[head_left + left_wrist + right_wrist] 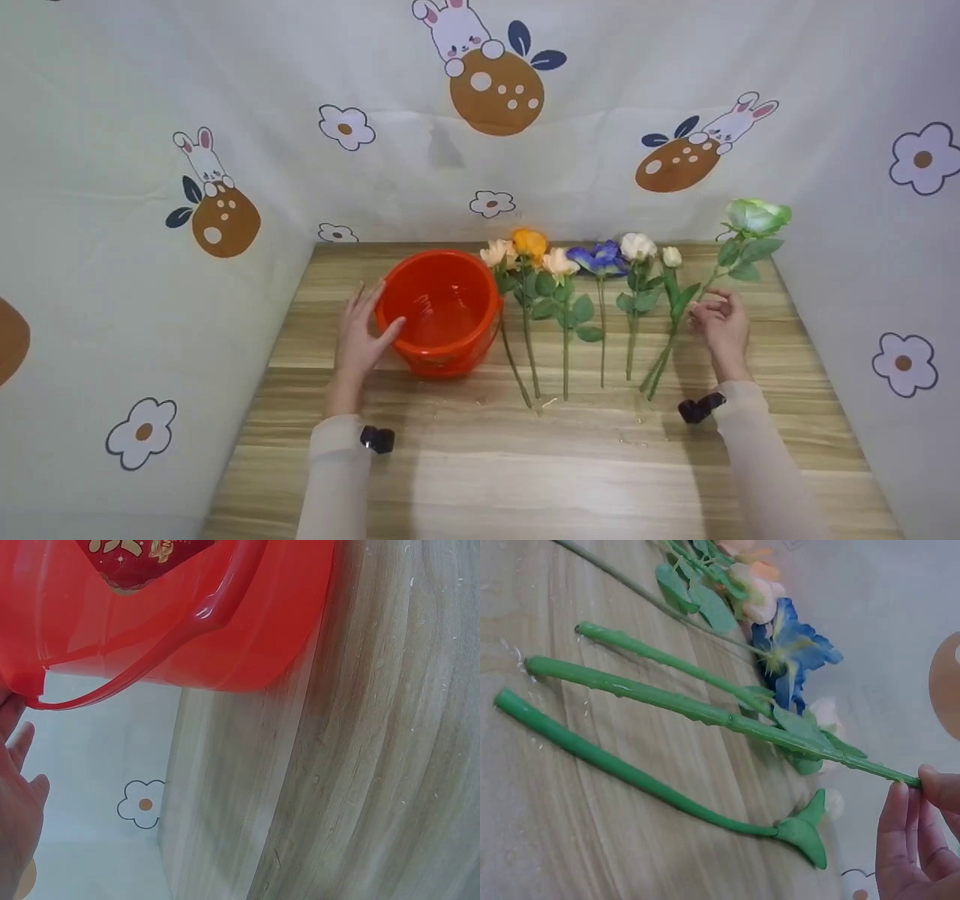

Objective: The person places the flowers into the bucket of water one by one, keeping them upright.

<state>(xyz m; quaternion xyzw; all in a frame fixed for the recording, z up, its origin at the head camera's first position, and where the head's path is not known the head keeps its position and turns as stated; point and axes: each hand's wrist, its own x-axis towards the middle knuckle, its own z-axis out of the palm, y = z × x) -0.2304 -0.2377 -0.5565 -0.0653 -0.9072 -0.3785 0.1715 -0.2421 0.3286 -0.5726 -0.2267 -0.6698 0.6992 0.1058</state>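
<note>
My left hand [364, 334] rests against the left rim of a red plastic bucket [480, 346], its fingers fairly straight and the thumb near the front rim. A red handle [202, 622] hangs down the bucket's side in the left wrist view. On the right, my right hand [724, 326] pinches the stem [727, 720] of a pale green rose [757, 217] between thumb and fingers. The bloom is raised above the back edge of the table and the stem slants down to the left. Beside it lies a white tulip [671, 257], its stem partly crossed by the rose's in the head view.
Between bucket and right hand lie several artificial flowers: an orange rose [529, 244], peach flowers [559, 262], a blue-purple flower [600, 259] and a white rose [637, 247]. They lie on a wooden table [525, 472]. Printed cloth walls [405, 172] enclose the back and sides.
</note>
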